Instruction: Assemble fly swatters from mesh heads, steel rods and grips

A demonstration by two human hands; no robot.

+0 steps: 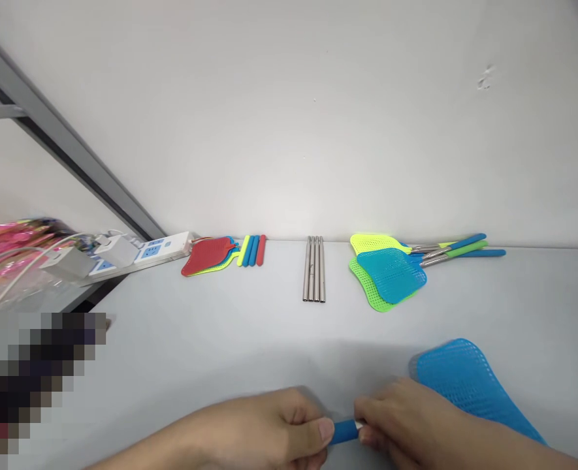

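Observation:
At the bottom of the head view, my left hand (289, 427) is closed round a blue handle (343, 432), thumb pressed along it. My right hand (401, 418) grips the other end, where a short light-coloured bit of rod shows between the fingers and the handle. Past my right wrist lies a blue mesh fly swatter head (469, 375), partly covered by the forearm. Whether it joins the rod is hidden by my right hand. Further back are several bare metal rods (314, 269) side by side.
Back left lie stacked swatter heads (208, 254) and several loose coloured handles (252, 250). Assembled fly swatters (391, 274) are piled back right against the wall. A power strip (164, 251) with plugged-in adapters stands left, near plastic-wrapped pink items (14, 251) and a grey metal frame (73, 140).

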